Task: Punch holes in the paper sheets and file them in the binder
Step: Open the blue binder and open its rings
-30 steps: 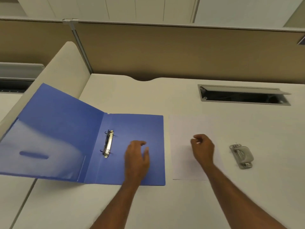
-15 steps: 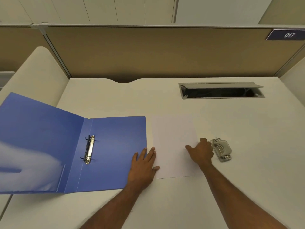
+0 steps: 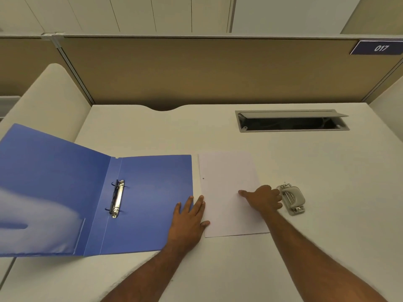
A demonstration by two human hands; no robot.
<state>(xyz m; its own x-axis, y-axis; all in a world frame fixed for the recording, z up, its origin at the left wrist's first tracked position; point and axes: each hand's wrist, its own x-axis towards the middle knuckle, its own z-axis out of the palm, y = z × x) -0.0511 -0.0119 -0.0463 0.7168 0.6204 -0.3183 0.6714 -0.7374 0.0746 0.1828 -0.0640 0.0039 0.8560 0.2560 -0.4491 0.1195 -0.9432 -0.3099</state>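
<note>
I see the blue binder (image 3: pixel 152 203) lying open at centre left, its left cover running off the left edge of the frame and past the desk's left edge, its right cover flat on the white desk (image 3: pixel 327 225). The ring mechanism (image 3: pixel 117 198) sits beside the spine, rings apparently shut. Just right of the binder's right edge, with a thin gap, lies the paper sheet (image 3: pixel 226 171), square to it; one small dark hole shows near its left edge. The grey hole punch (image 3: pixel 293 199) stands just off the sheet's right edge. Bare desk lies below the sheet and out to the right of the punch, and a wide band behind the sheet reaches up to the open cable tray (image 3: pixel 290 122) at upper right and the tan partition (image 3: pixel 196 68). My left hand (image 3: pixel 188 221) lies flat, fingers straight and together, straddling the binder's right edge, with the thumb on the sheet's left edge. My right hand (image 3: pixel 261 199) rests over the sheet's right edge, thumb stretched left across the paper, fingers bent toward the punch and touching its near side; whether they grip it, I cannot tell.
</note>
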